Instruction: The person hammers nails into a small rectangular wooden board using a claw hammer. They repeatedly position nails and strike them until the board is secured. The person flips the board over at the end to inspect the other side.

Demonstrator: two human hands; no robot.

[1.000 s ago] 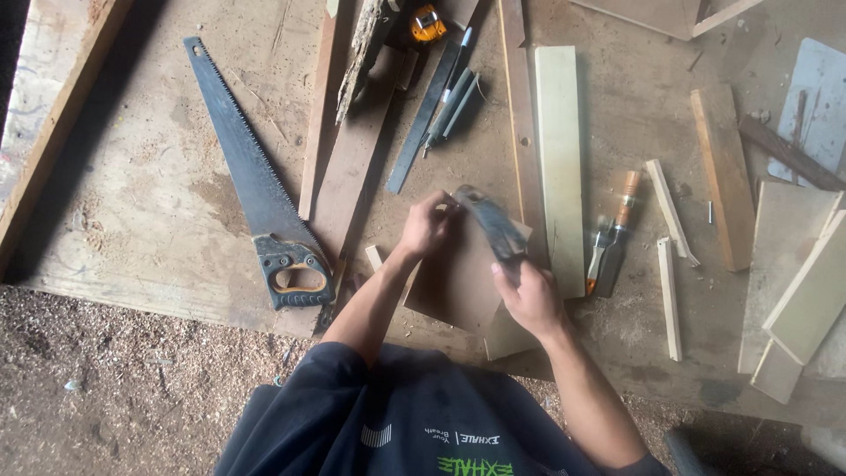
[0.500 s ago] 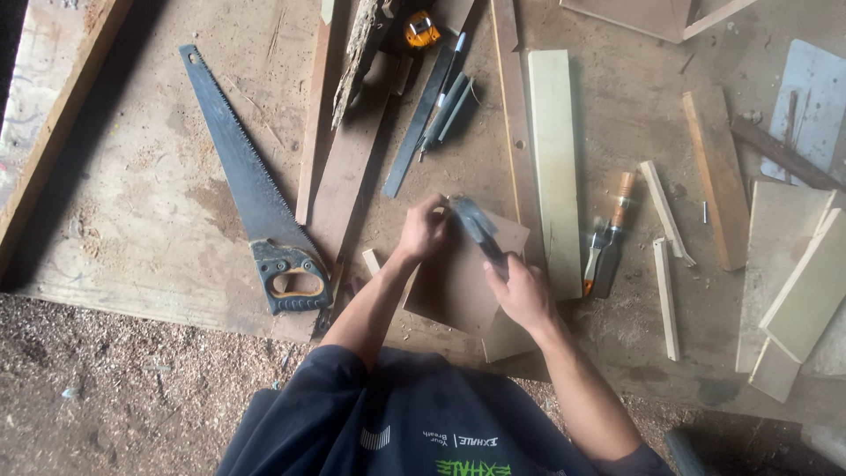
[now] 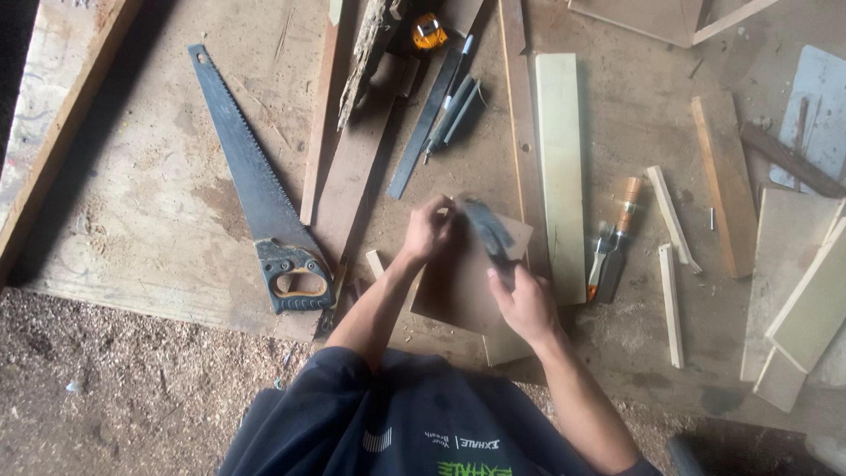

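Observation:
My left hand (image 3: 428,231) presses on the far left corner of a small brown board (image 3: 458,282) that lies on the plywood work surface (image 3: 159,194). My right hand (image 3: 526,304) grips a dark, flat-bladed tool (image 3: 487,231), its blade lying across the board's far edge. I cannot tell what kind of tool it is. Both forearms reach forward from my dark shirt at the bottom.
A hand saw (image 3: 256,189) lies to the left. A pale plank (image 3: 561,172) and chisels (image 3: 612,247) lie just right of the board. Long dark strips, a metal ruler (image 3: 427,119) and a tape measure (image 3: 429,31) sit beyond. Wood offcuts (image 3: 793,291) fill the right. Sawdust (image 3: 132,388) covers the ground.
My right hand has drawn the tool back toward me and lowered its blade onto the board. The left hand has stayed on the board's corner.

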